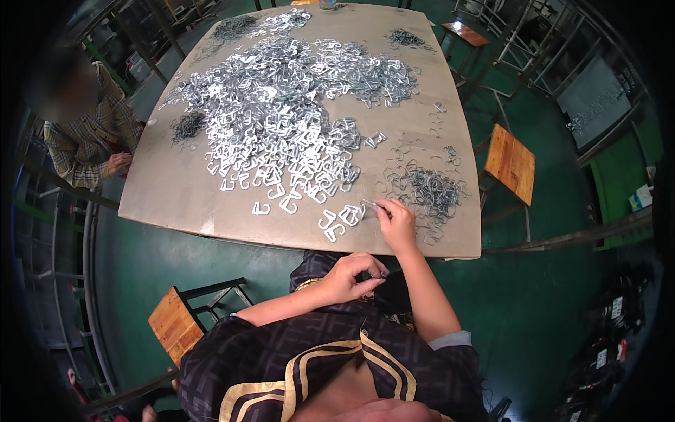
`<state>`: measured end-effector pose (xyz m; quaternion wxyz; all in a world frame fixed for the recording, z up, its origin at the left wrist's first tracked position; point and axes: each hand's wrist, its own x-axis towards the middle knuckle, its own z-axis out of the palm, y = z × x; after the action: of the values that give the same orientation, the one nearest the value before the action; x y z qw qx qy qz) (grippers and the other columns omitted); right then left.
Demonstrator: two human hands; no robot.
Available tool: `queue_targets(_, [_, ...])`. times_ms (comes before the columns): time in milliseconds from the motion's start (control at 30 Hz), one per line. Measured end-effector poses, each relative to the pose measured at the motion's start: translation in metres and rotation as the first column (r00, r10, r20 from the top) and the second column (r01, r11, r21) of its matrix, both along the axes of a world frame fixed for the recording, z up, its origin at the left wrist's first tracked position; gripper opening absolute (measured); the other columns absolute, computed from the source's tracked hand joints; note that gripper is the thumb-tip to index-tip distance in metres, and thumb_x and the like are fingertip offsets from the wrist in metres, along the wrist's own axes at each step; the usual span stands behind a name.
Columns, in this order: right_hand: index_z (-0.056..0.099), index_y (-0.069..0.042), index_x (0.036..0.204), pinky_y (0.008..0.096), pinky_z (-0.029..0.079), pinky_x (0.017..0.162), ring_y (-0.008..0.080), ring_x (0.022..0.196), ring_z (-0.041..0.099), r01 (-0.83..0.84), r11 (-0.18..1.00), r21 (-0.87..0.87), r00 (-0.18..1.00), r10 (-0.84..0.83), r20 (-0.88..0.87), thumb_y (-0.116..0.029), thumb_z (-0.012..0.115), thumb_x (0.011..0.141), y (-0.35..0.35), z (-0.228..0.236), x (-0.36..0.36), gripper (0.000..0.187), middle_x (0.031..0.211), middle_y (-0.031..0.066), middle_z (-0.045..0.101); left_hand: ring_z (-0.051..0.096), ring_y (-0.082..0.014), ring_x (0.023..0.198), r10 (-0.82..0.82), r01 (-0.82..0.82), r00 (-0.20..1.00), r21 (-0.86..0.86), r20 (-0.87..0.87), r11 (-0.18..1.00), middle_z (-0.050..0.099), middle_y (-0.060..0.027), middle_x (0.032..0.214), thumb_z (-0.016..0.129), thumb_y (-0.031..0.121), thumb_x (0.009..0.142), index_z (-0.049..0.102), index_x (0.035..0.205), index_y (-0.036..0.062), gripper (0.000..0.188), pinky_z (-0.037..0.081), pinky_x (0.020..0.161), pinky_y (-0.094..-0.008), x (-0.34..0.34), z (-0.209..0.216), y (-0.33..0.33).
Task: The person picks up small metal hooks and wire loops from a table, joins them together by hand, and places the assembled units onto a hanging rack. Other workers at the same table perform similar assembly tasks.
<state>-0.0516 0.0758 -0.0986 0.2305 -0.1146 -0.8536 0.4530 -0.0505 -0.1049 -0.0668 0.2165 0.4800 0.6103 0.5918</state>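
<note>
Above the table's front edge, my right hand (396, 224) is closed in a pinch on a small metal piece (369, 203); its exact kind is too small to tell. Just beside it on the table lie several loose flat silver metal hooks (330, 225). My left hand (355, 276) is in front of the table edge, close to my body, with thumb and fingers pressed together around something small that I cannot make out. Beyond both hands spreads a large heap of silver metal hooks (281, 105). Right of my right hand is a pile of thin bent wire clips (436, 193).
The brown-covered table (169, 204) bears further small wire piles (188, 126) along its edges. A person in a plaid shirt (105, 133) is at the left side. Wooden stools (510, 163) stand at the right, and another wooden stool (176, 325) stands at my left.
</note>
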Motion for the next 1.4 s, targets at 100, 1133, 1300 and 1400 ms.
queue_targets(100, [0.068,0.001,0.093,0.0391,0.050,0.067,0.0353,0.075,0.064,0.045,0.999,0.017,0.999,-0.045,-0.010,-0.004,0.067,0.080,0.002,0.000,0.012,0.014,0.084,0.0159,0.066,0.066,-0.0232,0.087,0.001,-0.001,1.000,0.002,0.003,1.000,0.069,-0.0117,0.094,0.070,0.003,0.080,0.055,0.080,0.0029,0.016,0.050,0.078,-0.0328,0.000,-0.001,0.005])
queue_targets(1133, [0.068,-0.001,0.096,0.0304,0.051,0.061,0.0223,0.070,0.066,0.148,0.983,-0.112,0.977,-0.163,-0.138,0.003,0.065,0.082,-0.020,0.053,0.126,0.015,0.084,0.0106,0.066,0.067,-0.0293,0.080,-0.113,0.076,0.961,-0.151,-0.254,0.986,0.069,-0.0121,0.087,0.074,0.002,0.076,0.069,0.087,0.0026,0.012,0.053,0.071,-0.0366,-0.014,0.008,0.030])
queue_targets(1300, [0.067,-0.001,0.099,0.0303,0.051,0.061,0.0217,0.070,0.065,0.172,0.980,-0.101,0.974,-0.184,-0.129,0.005,0.064,0.081,-0.021,0.048,0.135,0.018,0.085,0.0105,0.065,0.064,-0.0313,0.080,0.053,-0.160,0.831,-0.148,-0.553,0.976,0.065,-0.0118,0.083,0.067,0.008,0.077,0.067,0.081,0.0028,0.007,0.052,0.070,-0.0387,-0.069,-0.001,0.064])
queue_targets(1400, [0.066,-0.001,0.102,0.0302,0.051,0.062,0.0212,0.070,0.065,0.170,0.981,-0.093,0.978,-0.180,-0.109,0.005,0.064,0.081,-0.021,0.054,0.137,0.022,0.086,0.0103,0.064,0.063,-0.0299,0.078,-0.001,-0.162,0.679,-0.151,-0.734,0.975,0.063,-0.0107,0.083,0.066,0.012,0.077,0.068,0.083,0.0042,0.010,0.052,0.070,-0.0383,-0.085,-0.016,0.098])
